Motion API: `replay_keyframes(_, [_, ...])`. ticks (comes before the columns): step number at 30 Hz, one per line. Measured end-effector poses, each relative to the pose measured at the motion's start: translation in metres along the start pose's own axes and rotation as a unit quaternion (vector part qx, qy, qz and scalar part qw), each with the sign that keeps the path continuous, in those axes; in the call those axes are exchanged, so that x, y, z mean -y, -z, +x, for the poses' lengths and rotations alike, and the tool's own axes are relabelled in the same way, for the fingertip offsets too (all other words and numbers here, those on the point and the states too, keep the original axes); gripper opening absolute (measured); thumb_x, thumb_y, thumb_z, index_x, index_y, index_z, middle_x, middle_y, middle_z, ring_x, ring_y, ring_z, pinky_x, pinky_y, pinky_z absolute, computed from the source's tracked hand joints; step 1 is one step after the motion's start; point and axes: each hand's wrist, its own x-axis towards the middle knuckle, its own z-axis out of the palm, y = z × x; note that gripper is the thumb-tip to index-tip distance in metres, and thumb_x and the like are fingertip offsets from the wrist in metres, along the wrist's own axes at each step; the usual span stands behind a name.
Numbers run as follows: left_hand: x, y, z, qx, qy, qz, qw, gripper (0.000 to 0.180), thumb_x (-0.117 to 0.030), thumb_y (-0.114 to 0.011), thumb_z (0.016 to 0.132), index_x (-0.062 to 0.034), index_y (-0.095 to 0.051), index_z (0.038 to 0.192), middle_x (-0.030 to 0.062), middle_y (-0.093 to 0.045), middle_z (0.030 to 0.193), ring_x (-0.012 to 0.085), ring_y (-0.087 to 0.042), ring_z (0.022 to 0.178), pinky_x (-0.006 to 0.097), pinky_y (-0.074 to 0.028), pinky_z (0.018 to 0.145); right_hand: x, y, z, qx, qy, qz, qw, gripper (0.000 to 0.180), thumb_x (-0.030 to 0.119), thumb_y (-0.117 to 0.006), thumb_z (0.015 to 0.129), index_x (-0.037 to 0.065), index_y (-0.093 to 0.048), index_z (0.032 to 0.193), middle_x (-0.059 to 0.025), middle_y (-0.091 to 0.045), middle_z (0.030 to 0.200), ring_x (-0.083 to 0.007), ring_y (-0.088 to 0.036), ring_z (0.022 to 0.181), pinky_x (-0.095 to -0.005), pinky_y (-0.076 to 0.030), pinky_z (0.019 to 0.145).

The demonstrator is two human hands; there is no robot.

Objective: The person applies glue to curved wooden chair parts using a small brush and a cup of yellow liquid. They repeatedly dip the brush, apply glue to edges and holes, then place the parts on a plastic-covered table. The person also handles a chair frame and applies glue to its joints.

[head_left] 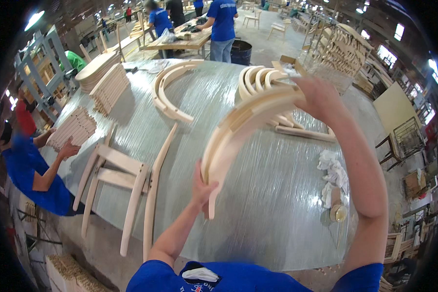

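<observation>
I hold a curved pale wooden chair rail point(243, 124) up over the table, one hand at each end. My left hand point(203, 189) is closed around its lower end, the thumb on the near face. At the upper right end my right hand point(319, 97) grips it, slightly smeared by motion. Behind the rail lies a group of similar curved rails point(250, 80), partly hidden by it. Another curved rail point(163, 92) rests alone farther left. On the left side, a chair leg frame point(117, 168) and a long tapered leg point(155, 180) lie on the table.
A film-covered table point(258, 204) spans the middle. White cloths point(332, 170) and a tape roll point(338, 212) lie at its right edge. Stacked wooden parts point(109, 90) stand far left. A co-worker in blue point(39, 170) holds a bundle of slats point(73, 129) at the left edge.
</observation>
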Motion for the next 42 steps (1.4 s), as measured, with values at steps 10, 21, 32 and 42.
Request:
replay_keyframes(10, [-0.029, 0.000, 0.325, -0.251, 0.006, 0.316, 0.915, 0.079, -0.022, -0.064, 0.069, -0.0227, -0.027, 0.139, 0.0213, -0.045, 0.120, 0.0364, -0.051, 0.107, 0.044, -0.042, 0.090, 0.005, -0.037, -0.030, -0.061, -0.074, 0.414, 0.905, 0.056, 0.009, -0.065, 0.077, 0.005, -0.042, 0.128, -0.0106, -0.064, 0.095, -0.0208, -0.062, 0.086, -0.0326, -0.049, 0.078])
replay_keyframes(21, [0.030, 0.032, 0.425, -0.251, 0.115, 0.604, 0.748, 0.066, -0.020, -0.053, 0.082, -0.0246, -0.023, 0.141, 0.0161, -0.022, 0.142, 0.0382, -0.027, 0.128, 0.056, -0.023, 0.103, -0.055, -0.151, -0.136, -0.006, -0.393, 0.575, 0.718, 0.059, 0.001, -0.059, 0.080, 0.003, -0.034, 0.133, -0.0133, -0.063, 0.095, -0.0175, -0.063, 0.082, -0.0264, -0.049, 0.072])
replay_keyframes(32, [-0.090, -0.034, 0.250, 0.294, 0.103, -0.493, 0.812, 0.077, -0.070, -0.020, 0.084, -0.0181, -0.026, 0.141, 0.0229, -0.022, 0.143, 0.0420, -0.020, 0.132, 0.055, -0.014, 0.107, -0.014, -0.213, -0.255, -0.003, -0.419, 0.695, 0.585, 0.056, 0.011, -0.059, 0.083, 0.001, -0.033, 0.133, -0.0136, -0.063, 0.094, -0.0197, -0.064, 0.079, -0.0282, -0.049, 0.068])
replay_keyframes(42, [-0.020, -0.144, 0.192, 0.213, 0.283, -0.019, 0.935, 0.069, -0.045, -0.055, 0.084, -0.0111, -0.027, 0.137, 0.0171, -0.033, 0.138, 0.0369, -0.039, 0.121, 0.053, -0.043, 0.086, 0.033, -0.256, -0.355, 0.027, -0.363, 0.325, 0.873, 0.046, 0.008, -0.060, 0.075, 0.004, -0.049, 0.119, -0.0128, -0.057, 0.113, -0.0292, -0.052, 0.106, -0.0391, -0.040, 0.092])
